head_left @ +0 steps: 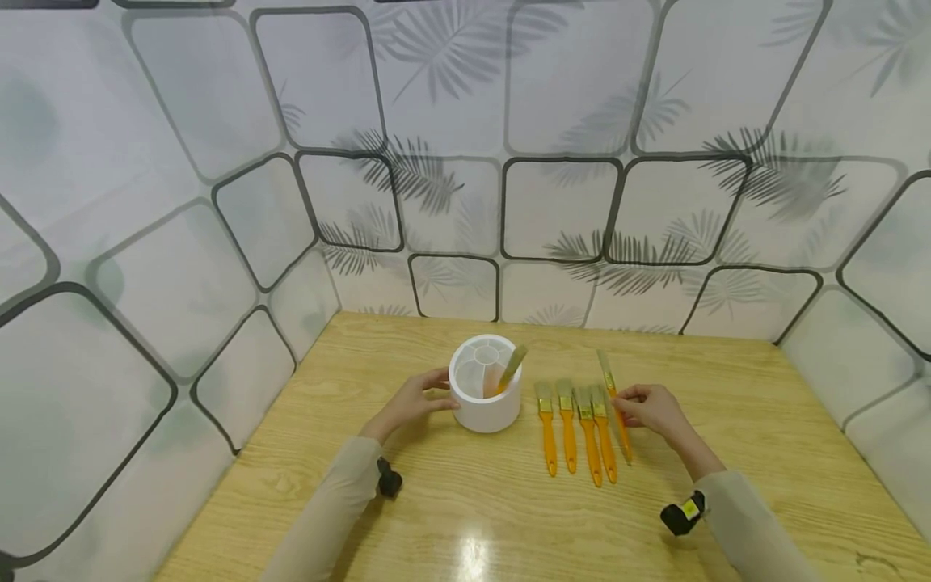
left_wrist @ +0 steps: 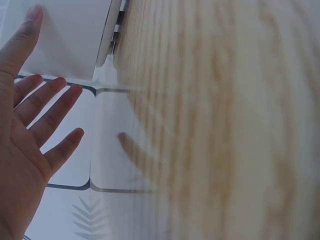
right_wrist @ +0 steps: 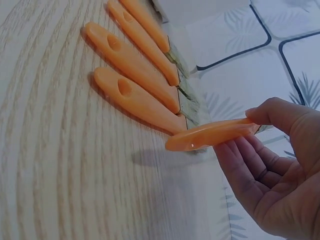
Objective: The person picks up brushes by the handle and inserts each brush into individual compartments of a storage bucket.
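My left hand (head_left: 414,400) is at the left side of a round white divided organizer (head_left: 489,414), its thumb and fingers nearly straight. In the left wrist view the thumb lies against the organizer's white wall (left_wrist: 70,40), with the other fingers spread. One paintbrush (head_left: 515,361) leans inside, bristles up. My right hand (head_left: 650,410) pinches an orange-handled paintbrush (head_left: 622,432) between thumb and fingers. It is held edge-on, its handle (right_wrist: 210,135) tilted off the table in the right wrist view. Just left of it, several similar flat paintbrushes (head_left: 587,440) lie in a row, bristles away from me.
The pale wood table (head_left: 465,493) has patterned white sheeting (head_left: 458,202) rising behind it and at both sides. A black wrist camera (head_left: 389,478) is on the left sleeve, and another wrist camera (head_left: 682,515) on the right.
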`<state>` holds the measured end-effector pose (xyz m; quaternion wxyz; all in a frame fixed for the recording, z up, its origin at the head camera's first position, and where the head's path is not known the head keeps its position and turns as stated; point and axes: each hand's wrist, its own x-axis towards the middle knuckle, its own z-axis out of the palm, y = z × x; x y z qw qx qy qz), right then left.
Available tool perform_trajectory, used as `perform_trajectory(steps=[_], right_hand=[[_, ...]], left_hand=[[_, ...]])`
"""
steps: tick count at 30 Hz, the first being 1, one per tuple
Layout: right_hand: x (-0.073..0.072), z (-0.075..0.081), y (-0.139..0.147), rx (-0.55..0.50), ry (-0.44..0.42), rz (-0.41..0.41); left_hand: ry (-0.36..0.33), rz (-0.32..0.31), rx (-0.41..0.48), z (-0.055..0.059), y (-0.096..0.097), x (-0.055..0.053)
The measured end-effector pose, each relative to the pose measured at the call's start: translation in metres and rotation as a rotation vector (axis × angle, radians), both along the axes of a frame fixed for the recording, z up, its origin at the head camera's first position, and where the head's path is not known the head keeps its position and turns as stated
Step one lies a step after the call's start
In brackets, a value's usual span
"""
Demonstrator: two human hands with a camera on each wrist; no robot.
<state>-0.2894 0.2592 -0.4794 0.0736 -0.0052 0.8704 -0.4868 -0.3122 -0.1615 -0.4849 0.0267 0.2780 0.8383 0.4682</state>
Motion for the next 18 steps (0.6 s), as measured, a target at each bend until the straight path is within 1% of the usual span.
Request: perform_trajectory(steps=[2,6,12,15,18], right_hand=[[-0.0014,0.0004,-0.0003,-0.005,0.004,0.001],[-0.0034,0.0020,-0.0009,-0.026,0.030,0.013],[-0.0049,0.0032,-0.0029,-0.036,0.066,0.017],[-0.0052,0.0045,-0.0047,-0.043,0.062,0.006],[-0.0050,0.0061,-0.0067,-0.047,0.066,0.015]], left_hand=[[-0.007,-0.010,0.003,0.0083,0.0004,0.0049],[-0.028,-0.003,0.022,0.0129,0.0006,0.0077],[-0.031,0.001,0.048,0.0103,-0.0007,0.0062],[-0.030,-0.006,0.045,0.0085,-0.0015,0.0051],[-0.029,-0.010,0.048,0.0076,-0.0018,0.0050]])
